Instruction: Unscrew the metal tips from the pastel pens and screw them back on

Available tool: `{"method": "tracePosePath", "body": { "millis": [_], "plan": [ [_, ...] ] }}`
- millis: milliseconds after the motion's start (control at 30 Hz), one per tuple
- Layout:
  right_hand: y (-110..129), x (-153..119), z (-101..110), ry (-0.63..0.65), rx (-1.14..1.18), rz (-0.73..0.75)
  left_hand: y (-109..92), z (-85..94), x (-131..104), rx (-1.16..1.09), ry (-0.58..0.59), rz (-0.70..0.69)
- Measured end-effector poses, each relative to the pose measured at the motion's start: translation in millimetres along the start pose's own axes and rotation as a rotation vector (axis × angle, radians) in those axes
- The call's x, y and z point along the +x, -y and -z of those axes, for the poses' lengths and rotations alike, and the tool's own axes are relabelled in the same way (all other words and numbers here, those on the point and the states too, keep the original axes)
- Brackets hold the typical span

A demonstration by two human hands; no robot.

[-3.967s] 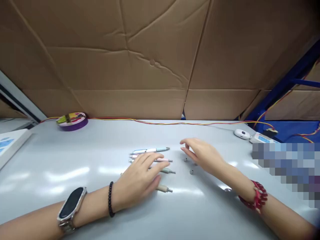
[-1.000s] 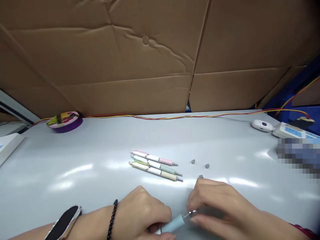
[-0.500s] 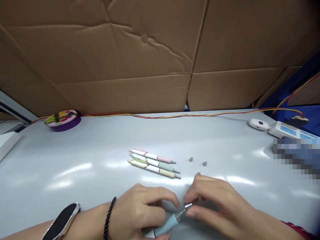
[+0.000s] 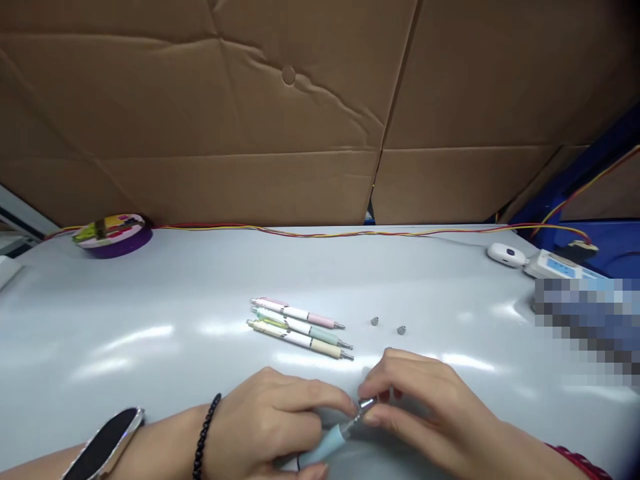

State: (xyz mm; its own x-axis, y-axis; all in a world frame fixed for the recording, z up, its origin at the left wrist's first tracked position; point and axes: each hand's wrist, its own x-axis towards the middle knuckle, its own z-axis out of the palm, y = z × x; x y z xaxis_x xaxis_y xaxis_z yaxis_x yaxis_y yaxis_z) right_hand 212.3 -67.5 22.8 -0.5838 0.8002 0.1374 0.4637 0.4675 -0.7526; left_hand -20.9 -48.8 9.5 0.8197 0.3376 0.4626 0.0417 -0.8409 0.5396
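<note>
My left hand (image 4: 273,427) is closed around a light blue pen (image 4: 325,450), which slants up to the right at the bottom of the view. Its index fingertip reaches to the pen's bare front end. My right hand (image 4: 425,410) pinches a small silver pen tip (image 4: 367,403) between thumb and index finger, right at the end of the pen. Whether the tip is threaded on, I cannot tell. Beyond the hands lie a pink pen (image 4: 297,313), a green pen (image 4: 303,327) and a yellow pen (image 4: 300,340), side by side. Two loose silver tips (image 4: 401,330) are to their right.
A round purple tin (image 4: 115,240) stands at the back left. Red and yellow wires (image 4: 310,234) run along the table's rear edge, before a cardboard wall (image 4: 225,100). On the right are a white power strip (image 4: 555,265), a white plug-in device (image 4: 506,255) and a blurred-out object (image 4: 590,320).
The view has shifted slightly. My left index finger has come closer to the silver tip. A third loose tip, partly seen above my right hand before, is now hidden.
</note>
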Motion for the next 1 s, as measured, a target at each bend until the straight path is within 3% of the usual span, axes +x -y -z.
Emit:
{"method": "tracePosePath", "body": {
  "millis": [200, 400, 567, 1000],
  "plan": [
    [-8.8, 2.4, 3.9, -0.055, -0.002, -0.034, -3.7, -1.6, -3.2, 0.029, -0.026, -0.018],
    [-2.0, 5.5, 16.0, -0.013, -0.081, -0.079, -1.6, -2.8, -6.0, -0.008, -0.005, 0.111],
    [-0.6, 2.0, 14.8, 0.045, -0.073, -0.024, 1.4, -3.2, -6.7, -0.04, 0.005, 0.205],
    [-2.7, 2.3, 8.6, 0.041, -0.046, 0.059, -0.9, -1.8, -4.0, -0.027, 0.039, 0.188]
  ]
}}
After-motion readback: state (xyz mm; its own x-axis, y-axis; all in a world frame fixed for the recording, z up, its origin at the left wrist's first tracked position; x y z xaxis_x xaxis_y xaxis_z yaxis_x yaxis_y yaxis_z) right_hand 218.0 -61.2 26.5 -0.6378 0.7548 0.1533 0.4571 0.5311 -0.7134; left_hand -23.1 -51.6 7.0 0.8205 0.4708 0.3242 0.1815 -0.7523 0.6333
